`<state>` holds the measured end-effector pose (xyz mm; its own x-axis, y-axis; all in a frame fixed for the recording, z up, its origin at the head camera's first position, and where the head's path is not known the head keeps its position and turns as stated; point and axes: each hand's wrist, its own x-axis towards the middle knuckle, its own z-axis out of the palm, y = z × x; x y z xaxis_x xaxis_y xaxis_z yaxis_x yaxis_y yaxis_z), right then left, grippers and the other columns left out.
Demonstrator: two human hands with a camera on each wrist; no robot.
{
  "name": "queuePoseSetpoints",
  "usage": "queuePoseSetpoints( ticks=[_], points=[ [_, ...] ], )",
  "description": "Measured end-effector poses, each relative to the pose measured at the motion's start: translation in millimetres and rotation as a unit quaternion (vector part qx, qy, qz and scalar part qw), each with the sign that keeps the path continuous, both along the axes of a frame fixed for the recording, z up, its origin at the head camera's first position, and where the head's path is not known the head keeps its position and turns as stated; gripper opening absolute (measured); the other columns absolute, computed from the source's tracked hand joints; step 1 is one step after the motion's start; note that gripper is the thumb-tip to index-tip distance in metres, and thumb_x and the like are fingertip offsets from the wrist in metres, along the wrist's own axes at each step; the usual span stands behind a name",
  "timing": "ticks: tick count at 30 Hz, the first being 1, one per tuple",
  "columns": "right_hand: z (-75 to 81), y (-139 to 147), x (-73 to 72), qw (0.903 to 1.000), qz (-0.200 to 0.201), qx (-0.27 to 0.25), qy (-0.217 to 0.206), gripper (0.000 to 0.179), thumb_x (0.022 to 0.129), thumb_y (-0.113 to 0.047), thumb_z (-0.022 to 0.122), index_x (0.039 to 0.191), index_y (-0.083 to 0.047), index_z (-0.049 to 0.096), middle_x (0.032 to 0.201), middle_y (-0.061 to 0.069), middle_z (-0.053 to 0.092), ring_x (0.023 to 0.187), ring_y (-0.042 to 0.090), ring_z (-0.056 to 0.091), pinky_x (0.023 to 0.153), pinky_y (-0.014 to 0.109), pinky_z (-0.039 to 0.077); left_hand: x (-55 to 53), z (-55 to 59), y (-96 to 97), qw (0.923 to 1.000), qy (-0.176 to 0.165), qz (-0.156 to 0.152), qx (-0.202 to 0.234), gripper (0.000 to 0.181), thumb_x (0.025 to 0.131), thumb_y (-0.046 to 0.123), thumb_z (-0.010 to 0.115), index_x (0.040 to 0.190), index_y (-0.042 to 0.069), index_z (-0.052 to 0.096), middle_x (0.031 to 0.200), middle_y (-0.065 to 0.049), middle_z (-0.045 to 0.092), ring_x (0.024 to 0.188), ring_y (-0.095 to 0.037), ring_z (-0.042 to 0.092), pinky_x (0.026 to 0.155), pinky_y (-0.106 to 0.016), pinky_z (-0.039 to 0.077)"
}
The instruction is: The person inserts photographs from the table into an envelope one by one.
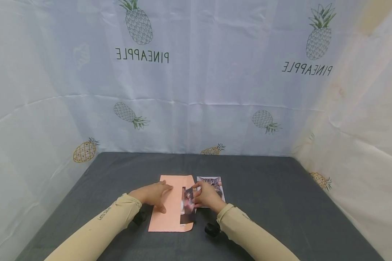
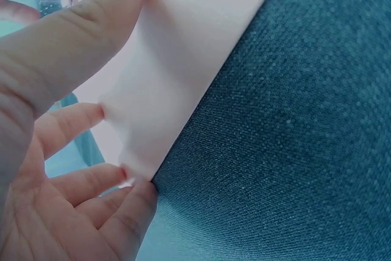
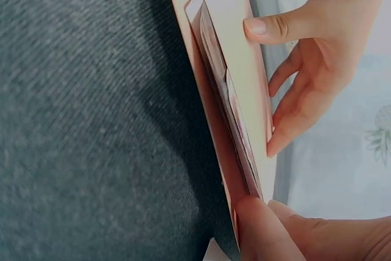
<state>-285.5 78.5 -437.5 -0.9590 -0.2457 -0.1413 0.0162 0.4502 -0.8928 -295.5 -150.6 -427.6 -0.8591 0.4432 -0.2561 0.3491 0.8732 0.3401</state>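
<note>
A peach envelope lies on the dark cloth with its mouth to the right. Sticking out of that mouth are several photo cards, the top one dark and pinkish; in the right wrist view the card edges sit between the envelope's layers. My left hand rests on the envelope's left part, thumb and fingers spread. At the mouth, my right hand pinches the cards' outer edge between thumb and fingers. Partly under that hand lies a cat picture with a white border.
A dark cloth covers the table. White curtains printed with pineapples hang behind it and at both sides. Black wrist devices sit beneath the forearms.
</note>
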Motion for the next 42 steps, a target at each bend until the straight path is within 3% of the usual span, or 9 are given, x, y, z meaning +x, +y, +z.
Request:
queuePoseSetpoints(
  ticks=[14,30,42],
  points=[
    [-9.0,-8,1.7,0.9982,0.009,-0.057,-0.020,0.052,0.076,0.024,0.062,0.125,0.009,0.055,0.077,0.011,0.054,0.061,0.016,0.060,0.060,0.038,0.059,-0.4,-2.3,-0.3,1.0000,-0.001,0.004,0.002,0.087,0.067,0.027,0.089,0.141,0.008,0.047,0.154,-0.021,0.033,0.143,-0.037,0.029,0.113,-0.053,0.029],
    [-14.0,-18,5.2,0.9984,0.002,-0.052,-0.021,0.053,0.076,0.022,0.064,0.126,0.007,0.054,0.076,0.010,0.055,0.059,0.015,0.060,0.057,0.037,0.058,3.0,0.4,0.6,0.9998,-0.008,0.014,0.009,0.087,0.067,0.024,0.089,0.142,0.008,0.047,0.154,-0.022,0.032,0.143,-0.037,0.030,0.112,-0.053,0.030],
    [-12.2,-21,7.3,0.9998,-0.003,-0.017,-0.014,0.052,0.078,0.019,0.066,0.127,0.006,0.055,0.077,0.010,0.057,0.056,0.014,0.060,0.052,0.032,0.057,4.2,4.0,1.4,0.9999,-0.004,0.014,0.009,0.086,0.067,0.022,0.089,0.142,0.007,0.047,0.154,-0.022,0.032,0.143,-0.038,0.031,0.112,-0.053,0.030]
  ],
)
